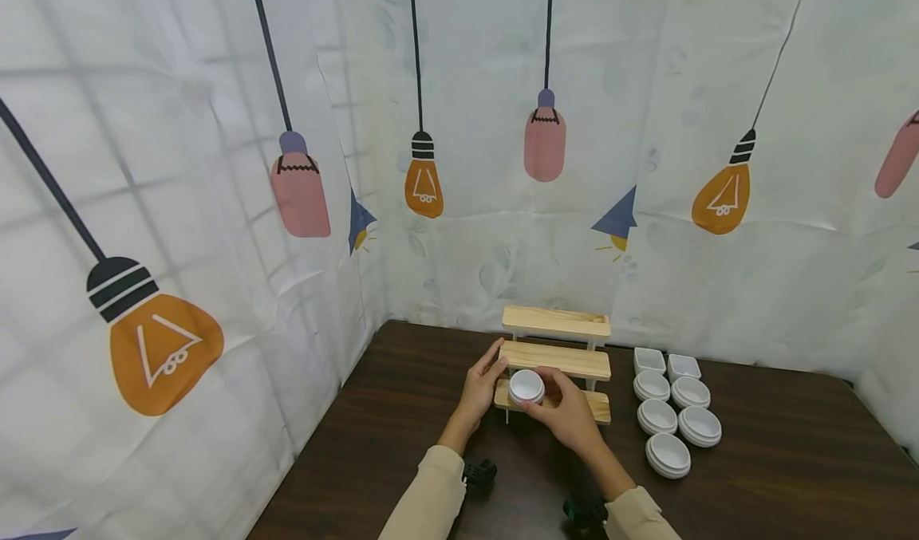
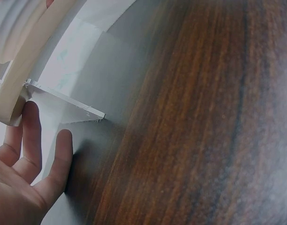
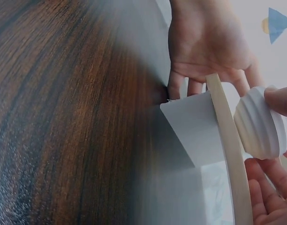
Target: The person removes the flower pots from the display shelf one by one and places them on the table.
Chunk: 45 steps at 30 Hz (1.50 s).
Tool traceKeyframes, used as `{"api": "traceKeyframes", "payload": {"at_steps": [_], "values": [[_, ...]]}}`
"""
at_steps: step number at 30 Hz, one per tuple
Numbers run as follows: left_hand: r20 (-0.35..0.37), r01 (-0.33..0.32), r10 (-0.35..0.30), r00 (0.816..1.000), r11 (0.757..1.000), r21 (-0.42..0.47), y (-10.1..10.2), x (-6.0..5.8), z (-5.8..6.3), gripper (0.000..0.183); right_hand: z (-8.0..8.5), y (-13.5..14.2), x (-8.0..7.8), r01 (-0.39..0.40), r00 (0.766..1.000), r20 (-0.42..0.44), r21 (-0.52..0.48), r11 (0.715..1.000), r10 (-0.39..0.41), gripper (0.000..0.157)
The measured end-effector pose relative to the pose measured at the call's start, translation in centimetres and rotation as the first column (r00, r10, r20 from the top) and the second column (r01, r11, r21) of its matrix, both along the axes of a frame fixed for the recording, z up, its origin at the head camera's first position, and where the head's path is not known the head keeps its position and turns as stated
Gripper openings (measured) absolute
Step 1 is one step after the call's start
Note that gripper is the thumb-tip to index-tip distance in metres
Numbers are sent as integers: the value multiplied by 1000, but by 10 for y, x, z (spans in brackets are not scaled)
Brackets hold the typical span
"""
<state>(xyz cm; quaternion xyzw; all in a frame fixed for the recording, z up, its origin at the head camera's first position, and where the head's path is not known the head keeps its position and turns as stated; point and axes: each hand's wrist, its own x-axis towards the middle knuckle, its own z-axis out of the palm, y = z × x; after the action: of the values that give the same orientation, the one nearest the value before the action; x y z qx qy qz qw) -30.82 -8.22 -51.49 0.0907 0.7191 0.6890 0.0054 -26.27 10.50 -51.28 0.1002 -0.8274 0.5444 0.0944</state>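
A three-tier stand with pale wooden shelves [image 1: 553,356] and white supports is set at the back of the table. My right hand [image 1: 569,414] pinches a small white ridged bowl [image 1: 527,386] between thumb and fingers, at the left part of the lowest shelf [image 1: 597,407]. In the right wrist view the bowl [image 3: 261,124] is right at the shelf's upper face. My left hand [image 1: 477,392] is at the stand's left end, its fingers extended; the left wrist view has one fingertip against the end of a shelf [image 2: 21,70].
To the right of the stand, round white bowls [image 1: 668,454] are grouped in two columns, with two square white dishes [image 1: 649,360] behind them. The dark wooden table [image 1: 782,444] meets a patterned white curtain [image 1: 474,269] at the back and left.
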Motion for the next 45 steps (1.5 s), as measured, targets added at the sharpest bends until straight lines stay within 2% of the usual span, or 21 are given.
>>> {"api": "traceKeyframes", "payload": {"at_steps": [4,6,12,14,20,30,34,40,45], "values": [[-6,8,-8,1000,1000,-12,-1,12,18,49,-1,1,0,2,1000,-2,-1,1000,-2,60],[-9,-2,2,1000,1000,-24,0,11,15,49,-1,2,0,-1,1000,-8,-7,1000,1,60],[-12,-36,35,999,998,-49,4,-4,-7,49,0,4,0,-9,1000,6,-33,999,9,59],[-14,-38,37,999,998,-44,4,-6,-11,49,0,5,1,-9,1000,13,-36,999,9,59],[-11,-34,34,999,999,-15,3,-9,-13,50,1,6,0,-19,1000,6,-55,998,20,59],[-15,-41,40,999,998,-45,2,-9,-15,50,0,7,-2,-32,999,-13,-69,997,32,58],[-16,-41,40,999,998,-43,3,-4,-8,49,-1,9,-1,-45,999,-11,-94,995,44,58],[-12,-14,13,1000,1000,-25,1,9,13,49,2,13,7,-29,999,-16,-119,993,28,58],[-26,-12,12,1000,1000,-24,1,15,18,50,3,20,13,-8,1000,9,-120,993,9,57]]}}
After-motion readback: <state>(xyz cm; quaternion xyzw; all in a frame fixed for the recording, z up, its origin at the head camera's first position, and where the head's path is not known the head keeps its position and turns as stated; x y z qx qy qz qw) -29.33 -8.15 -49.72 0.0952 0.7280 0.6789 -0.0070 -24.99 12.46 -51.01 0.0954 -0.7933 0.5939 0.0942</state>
